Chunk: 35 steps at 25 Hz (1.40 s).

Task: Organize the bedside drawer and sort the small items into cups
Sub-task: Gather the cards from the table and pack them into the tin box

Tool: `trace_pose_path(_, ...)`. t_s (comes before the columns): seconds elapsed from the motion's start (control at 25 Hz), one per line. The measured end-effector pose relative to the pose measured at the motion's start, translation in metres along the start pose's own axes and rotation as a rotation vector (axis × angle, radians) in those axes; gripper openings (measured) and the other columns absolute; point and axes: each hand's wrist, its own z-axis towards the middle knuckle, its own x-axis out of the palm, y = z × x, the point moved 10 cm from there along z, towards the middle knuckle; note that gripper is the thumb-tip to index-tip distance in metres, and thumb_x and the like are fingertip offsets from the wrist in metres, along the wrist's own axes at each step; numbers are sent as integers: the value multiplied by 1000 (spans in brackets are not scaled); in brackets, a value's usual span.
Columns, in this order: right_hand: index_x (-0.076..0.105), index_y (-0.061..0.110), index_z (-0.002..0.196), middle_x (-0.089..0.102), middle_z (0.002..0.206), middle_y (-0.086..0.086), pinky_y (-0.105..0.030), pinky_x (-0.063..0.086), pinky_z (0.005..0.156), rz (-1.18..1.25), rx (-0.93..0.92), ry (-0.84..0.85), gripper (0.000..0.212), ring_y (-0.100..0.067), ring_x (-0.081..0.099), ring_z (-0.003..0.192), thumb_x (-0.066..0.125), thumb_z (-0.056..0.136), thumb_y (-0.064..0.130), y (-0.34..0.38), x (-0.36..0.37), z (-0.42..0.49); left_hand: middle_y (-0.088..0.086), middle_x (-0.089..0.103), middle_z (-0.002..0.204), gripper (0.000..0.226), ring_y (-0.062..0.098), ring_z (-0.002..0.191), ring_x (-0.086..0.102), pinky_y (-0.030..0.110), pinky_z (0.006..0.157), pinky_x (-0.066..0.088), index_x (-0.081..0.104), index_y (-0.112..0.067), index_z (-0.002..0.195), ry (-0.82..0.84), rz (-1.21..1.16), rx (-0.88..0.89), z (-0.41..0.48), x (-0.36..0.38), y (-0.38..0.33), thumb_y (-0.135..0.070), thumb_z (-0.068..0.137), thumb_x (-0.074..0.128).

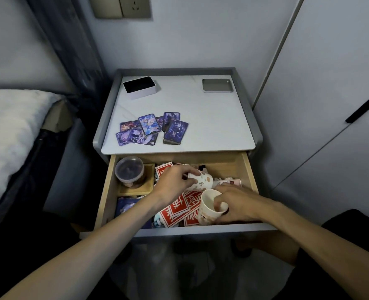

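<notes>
The bedside drawer [249, 169] stands pulled open, full of red printed packets [175, 210] and small items. My left hand [172, 184] grips a white cup with orange dots [204, 180], lying on its side over the clutter. My right hand [236, 203] holds a second white cup [208, 204] near the drawer's front, tilted with its mouth facing up and left, thumb over the rim. The inside of that cup looks bare.
A lidded clear tub [129, 171] sits in a wooden tray [150, 187] at the drawer's left. On the nightstand top [211, 126] lie several purple picture cards [151, 128], an open box [140, 87] and a grey tin lid [217, 85]. The bed [12, 135] is left, a wardrobe door [330, 105] right.
</notes>
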Motion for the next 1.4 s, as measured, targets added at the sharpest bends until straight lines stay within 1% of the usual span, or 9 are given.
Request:
trace_pose_path(0.2,62,27,74,60,113,19,-40,60,80,486,91,-163,24,-16,65,102,82,75,41,-1,-33,-4,-8,68,117,18,4,102,61,28,85,52,73,-27,109,-55,-61,-57,-14,-21,16,-23,94,64)
trace_pose_path(0.36,51,34,112,59,117,13,-33,60,82,725,49,-398,52,-13,62,108,85,74,23,15,-81,-11,-11,73,94,22,4,89,66,27,73,53,76,-25,102,-71,-209,-84,-20,-30,4,-40,94,62)
trace_pose_path(0.52,31,44,143,51,127,22,-22,53,92,942,4,-538,94,0,54,116,87,71,24,33,-117,-7,-17,71,73,23,-2,71,63,26,67,48,75,-29,78,-233,-285,-34,-7,-72,-23,-13,90,63)
trace_pose_path(0.76,55,21,122,69,111,7,-19,55,76,1128,-67,-698,52,-4,67,100,79,77,24,21,-196,27,4,74,99,20,9,82,67,22,61,54,76,-13,100,-428,-499,-65,29,-136,-29,-2,91,62)
trace_pose_path(0.88,55,21,121,67,112,4,-21,54,75,961,50,-793,51,-14,66,100,82,78,27,-35,-247,67,3,70,112,21,18,96,68,33,69,60,76,-16,99,-455,-554,-119,69,-157,-14,-3,92,61)
trace_pose_path(1.0,50,18,127,59,115,0,-19,45,72,461,233,-886,61,-20,58,100,81,74,17,-93,-304,105,8,71,110,22,22,97,70,25,69,57,76,-13,97,-468,-657,-147,108,-176,1,1,91,60)
trace_pose_path(1.08,47,16,133,58,123,-8,-30,44,86,121,281,-888,66,-29,55,109,76,74,10,-118,-337,141,8,71,109,22,22,95,71,27,74,59,74,-12,100,-463,-705,-157,135,-184,10,1,93,58)
trace_pose_path(1.28,46,22,134,57,124,-10,-44,44,97,10,336,-803,69,-35,54,114,76,72,24,-155,-359,220,6,71,108,25,24,97,70,39,89,57,72,-17,96,-522,-725,-151,193,-216,31,2,94,56)
trace_pose_path(1.4,48,25,133,57,125,-7,-42,44,97,-42,338,-728,67,-33,55,114,72,72,25,-160,-344,240,8,70,108,25,26,95,70,29,75,61,70,-15,98,-592,-780,-131,210,-242,38,4,94,55)
